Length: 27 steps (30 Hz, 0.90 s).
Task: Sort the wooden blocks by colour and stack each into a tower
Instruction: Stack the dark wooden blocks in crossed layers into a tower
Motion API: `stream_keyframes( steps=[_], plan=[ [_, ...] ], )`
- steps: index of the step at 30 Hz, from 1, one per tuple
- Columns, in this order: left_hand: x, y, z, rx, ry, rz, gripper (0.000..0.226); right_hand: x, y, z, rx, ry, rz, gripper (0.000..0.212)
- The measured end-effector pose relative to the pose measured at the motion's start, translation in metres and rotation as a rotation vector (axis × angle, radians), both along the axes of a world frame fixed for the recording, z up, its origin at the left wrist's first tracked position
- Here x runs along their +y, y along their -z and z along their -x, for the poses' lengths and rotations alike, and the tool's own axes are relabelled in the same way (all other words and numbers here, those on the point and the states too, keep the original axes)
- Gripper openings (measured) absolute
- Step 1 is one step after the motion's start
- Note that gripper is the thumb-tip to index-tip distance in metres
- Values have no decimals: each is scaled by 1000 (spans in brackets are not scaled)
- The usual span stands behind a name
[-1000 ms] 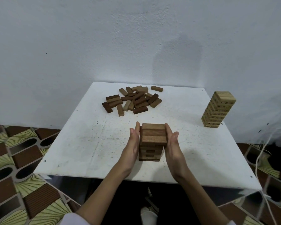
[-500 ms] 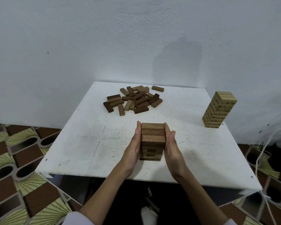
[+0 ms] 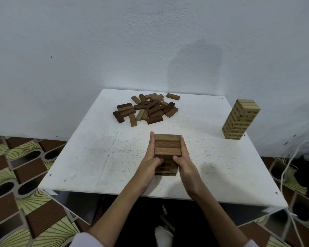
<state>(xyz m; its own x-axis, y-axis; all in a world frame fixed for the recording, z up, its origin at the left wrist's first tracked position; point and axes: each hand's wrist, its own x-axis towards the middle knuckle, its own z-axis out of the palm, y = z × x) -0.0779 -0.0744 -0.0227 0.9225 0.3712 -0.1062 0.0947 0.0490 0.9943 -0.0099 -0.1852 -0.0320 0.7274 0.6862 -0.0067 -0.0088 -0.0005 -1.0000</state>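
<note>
A short tower of mid-brown blocks (image 3: 167, 145) stands near the front middle of the white table (image 3: 96, 157). My left hand (image 3: 150, 164) lies flat against its left side and my right hand (image 3: 186, 165) flat against its right side, fingers straight and pointing away from me. Both thumbs press on the tower's near face. A loose pile of dark and mid-brown blocks (image 3: 148, 109) lies at the back of the table. A taller tower of light blocks (image 3: 240, 120) stands at the right edge.
The table stands against a white wall. Patterned floor tiles show to the left and right. White cords (image 3: 286, 168) hang beside the table's right edge, close to the light tower.
Both palms have closed in against the brown tower's sides, and both thumbs have moved onto its near face. The pile and the light tower have not moved.
</note>
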Motion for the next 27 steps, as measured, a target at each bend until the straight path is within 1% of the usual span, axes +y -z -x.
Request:
stream_keyframes(
  steps=[4,12,16,21,24,25,27],
  plan=[
    [0,2,-1,6,-7,3,73,-1,1,1,-20,13,31,73],
    [-2,-3,1,1,-9,17,72,-1,-2,2,-20,12,10,72],
    [-4,-4,3,-6,-18,42,77,-3,-1,2,31,13,-57,75],
    [-3,-5,6,-23,-52,48,85,-8,-2,-1,26,68,-61,77],
    [2,-9,9,-39,-107,3,85,-11,-5,-7,-40,139,-43,69],
    [5,-10,10,-43,-139,-27,84,-12,-8,-10,-60,170,-31,61],
    [17,-10,10,-51,-228,-102,80,-11,-18,-21,-85,218,-24,38]
  ],
)
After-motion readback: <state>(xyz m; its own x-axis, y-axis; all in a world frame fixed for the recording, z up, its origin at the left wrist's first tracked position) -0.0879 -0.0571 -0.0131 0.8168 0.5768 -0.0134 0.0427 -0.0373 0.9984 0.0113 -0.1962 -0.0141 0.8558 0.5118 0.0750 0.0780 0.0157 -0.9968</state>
